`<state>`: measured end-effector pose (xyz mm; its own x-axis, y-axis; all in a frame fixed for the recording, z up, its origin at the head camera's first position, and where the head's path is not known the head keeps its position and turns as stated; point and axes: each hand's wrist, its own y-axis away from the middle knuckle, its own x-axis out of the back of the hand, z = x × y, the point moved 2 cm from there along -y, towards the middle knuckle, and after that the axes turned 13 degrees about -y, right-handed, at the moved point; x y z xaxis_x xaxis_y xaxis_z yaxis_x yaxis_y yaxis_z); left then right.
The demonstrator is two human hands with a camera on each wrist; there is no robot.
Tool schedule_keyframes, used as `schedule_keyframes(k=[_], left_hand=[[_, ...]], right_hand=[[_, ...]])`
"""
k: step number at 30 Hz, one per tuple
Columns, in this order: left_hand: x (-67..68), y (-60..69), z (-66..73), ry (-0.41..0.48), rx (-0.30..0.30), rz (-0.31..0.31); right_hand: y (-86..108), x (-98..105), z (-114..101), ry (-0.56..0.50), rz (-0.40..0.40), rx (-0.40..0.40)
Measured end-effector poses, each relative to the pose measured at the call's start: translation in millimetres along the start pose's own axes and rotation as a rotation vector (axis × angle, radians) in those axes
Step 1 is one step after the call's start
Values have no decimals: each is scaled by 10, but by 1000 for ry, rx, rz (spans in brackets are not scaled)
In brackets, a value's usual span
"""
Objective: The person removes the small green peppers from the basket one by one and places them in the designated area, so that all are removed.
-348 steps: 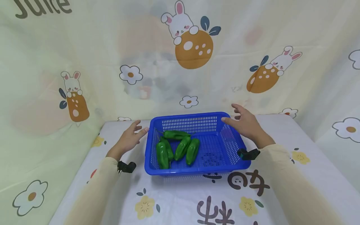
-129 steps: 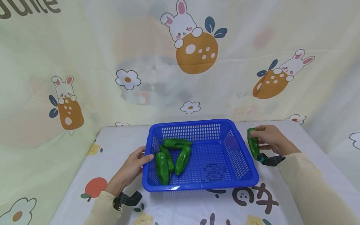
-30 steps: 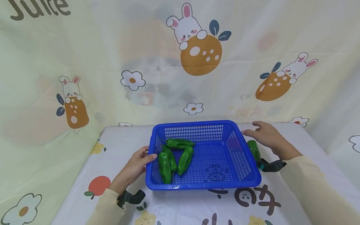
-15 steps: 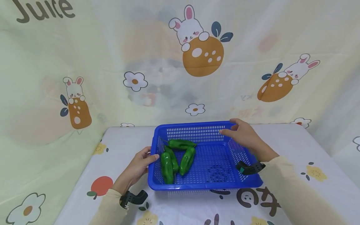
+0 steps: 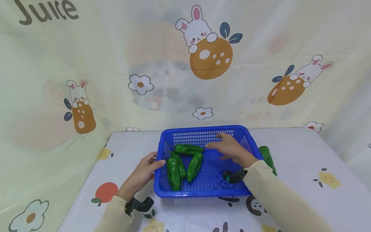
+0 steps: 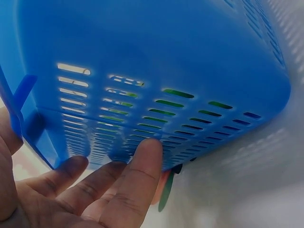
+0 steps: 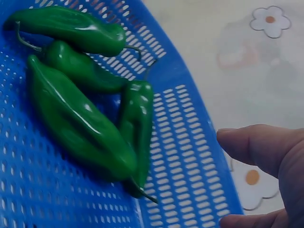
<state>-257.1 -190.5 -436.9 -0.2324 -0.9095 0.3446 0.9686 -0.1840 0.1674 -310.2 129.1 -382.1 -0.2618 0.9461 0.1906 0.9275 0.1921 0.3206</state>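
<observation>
A blue perforated plastic basket [image 5: 203, 193] stands on the table, several green peppers [image 5: 195, 166] lying in its left half. My left hand [image 5: 147, 169] holds the left rim, thumb over the edge; in the left wrist view its fingers [image 6: 145, 166] lie along the outer wall [image 6: 142, 38]. My right hand [image 5: 229, 148] is over the basket, just right of the peppers, fingers spread and nothing held. The right wrist view shows its thumb [image 7: 256, 145] apart from the peppers [image 7: 78, 121]. Outside the basket, by its right side, lies another green pepper [image 5: 267, 158], partly hidden by the sleeve.
A white cloth [image 5: 301, 148] with printed flowers and an apple covers the table. Behind it hangs a pale curtain [image 5: 162, 48] printed with rabbits and oranges. A small black camera [image 5: 139, 205] sits on the left wrist, another [image 5: 235, 176] on the right.
Earlier, my right hand carried one pepper out and set it down right of the basket. Since then it has moved left over the basket towards the other peppers. My left hand keeps holding the rim.
</observation>
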Motion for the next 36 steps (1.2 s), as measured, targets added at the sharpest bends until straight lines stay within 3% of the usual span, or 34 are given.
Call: schedule_keyframes(k=[16,36], left_hand=[[1,11,15,9,9,10],[-12,7,15,7,8,18]], right_hand=[[-183,-321,145,8,-37,-105],[-323,-538,225,103,18,-173]])
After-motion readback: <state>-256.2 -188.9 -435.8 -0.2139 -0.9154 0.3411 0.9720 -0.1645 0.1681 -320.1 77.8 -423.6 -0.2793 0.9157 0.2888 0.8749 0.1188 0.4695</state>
